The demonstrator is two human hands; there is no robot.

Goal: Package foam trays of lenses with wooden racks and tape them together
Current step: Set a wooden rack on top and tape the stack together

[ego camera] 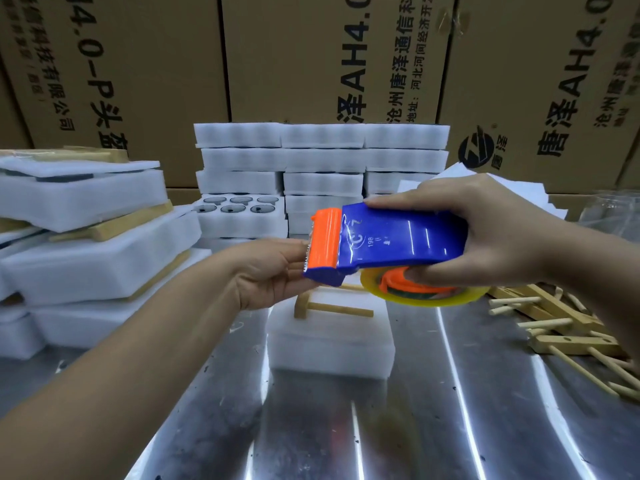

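Gripping the tape dispenser (398,237) in my right hand (485,233); my left hand (270,271) pinches its orange cutter end. Foam tray (329,344), wooden rack (332,308) on top, lies below on streaked steel table (450,410) (printed cartons (311,57) behind).

Foam tray (329,344): being carried at the middle of the tabletop (450,427), with a wooden rack (332,308) being borne on its top.
Tape dispenser (398,237): being held above that tray, between the left hand (270,271) at its left end and the right hand (491,233) at its right.
Stacked trays (322,161): being kept behind, toward the far edge.
Piled packages (90,244): being kept at the left.
Loose racks (561,323): being kept at the right.
Cardboard boxes (294,57): being stood behind everything.
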